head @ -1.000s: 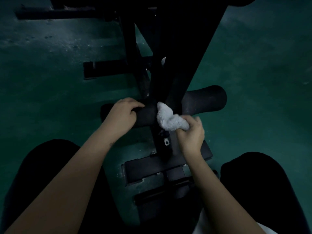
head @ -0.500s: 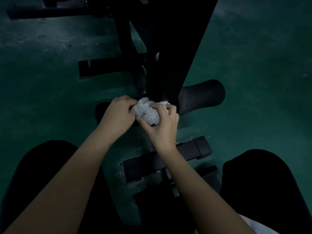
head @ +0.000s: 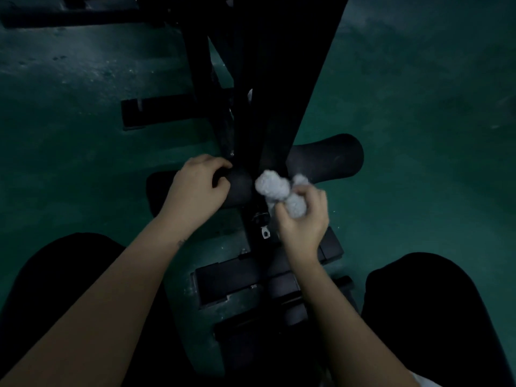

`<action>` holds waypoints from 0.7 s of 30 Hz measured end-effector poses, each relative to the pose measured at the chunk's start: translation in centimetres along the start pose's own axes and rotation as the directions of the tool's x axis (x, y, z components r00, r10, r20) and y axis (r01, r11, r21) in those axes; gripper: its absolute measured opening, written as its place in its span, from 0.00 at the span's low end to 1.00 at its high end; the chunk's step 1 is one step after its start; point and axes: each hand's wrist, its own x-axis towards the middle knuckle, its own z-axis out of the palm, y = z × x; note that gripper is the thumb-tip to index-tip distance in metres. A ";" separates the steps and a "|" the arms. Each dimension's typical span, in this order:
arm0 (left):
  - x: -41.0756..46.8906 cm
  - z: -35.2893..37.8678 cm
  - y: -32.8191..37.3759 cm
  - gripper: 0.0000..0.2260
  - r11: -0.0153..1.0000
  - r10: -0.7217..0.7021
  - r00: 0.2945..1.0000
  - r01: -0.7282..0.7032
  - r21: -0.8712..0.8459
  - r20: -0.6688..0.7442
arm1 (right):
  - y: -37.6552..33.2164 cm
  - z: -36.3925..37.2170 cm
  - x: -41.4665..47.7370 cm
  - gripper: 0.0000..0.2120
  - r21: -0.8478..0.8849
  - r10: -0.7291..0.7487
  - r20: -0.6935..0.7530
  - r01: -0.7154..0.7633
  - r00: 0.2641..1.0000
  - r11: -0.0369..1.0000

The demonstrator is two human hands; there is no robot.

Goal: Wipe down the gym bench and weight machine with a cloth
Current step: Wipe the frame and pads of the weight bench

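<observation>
A black weight machine stands in front of me with a tall dark upright post (head: 276,88). Across its foot runs a black foam roller pad (head: 326,159). My left hand (head: 195,185) grips the left half of that roller. My right hand (head: 303,219) holds a bunched pale grey cloth (head: 275,188) against the post's base, just right of the left hand. Below the hands lies the machine's black base frame (head: 237,277) with a small metal pin (head: 265,233).
The floor (head: 418,135) is dark green and dimly lit. Black frame bars (head: 167,110) reach left from the post, with another bar (head: 69,18) at the top left. My dark-trousered knees (head: 435,303) flank the base frame.
Half a second ago the cloth was pressed on the roller right beside my left hand. My right hand has since drawn it rightward and slightly down. The left hand keeps its grip.
</observation>
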 end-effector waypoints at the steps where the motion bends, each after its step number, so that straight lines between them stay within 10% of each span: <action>1: 0.1 0.2 0.1 0.14 1.000 0.008 1.000 -0.008 0.015 0.013 | -0.7 -0.3 0.8 0.14 0.043 -0.056 -0.051 0.059 0.997 0.997; 11: 0.6 0.8 0.3 0.29 0.987 0.006 0.991 -0.028 0.159 0.135 | 6.2 -0.5 1.0 0.12 -0.282 0.118 0.234 -0.049 0.965 0.958; 21: 1.1 1.9 -0.7 0.32 0.973 0.033 0.996 -0.052 0.226 0.087 | 1.8 0.0 4.2 0.14 -0.103 -0.173 -0.053 0.167 0.983 0.980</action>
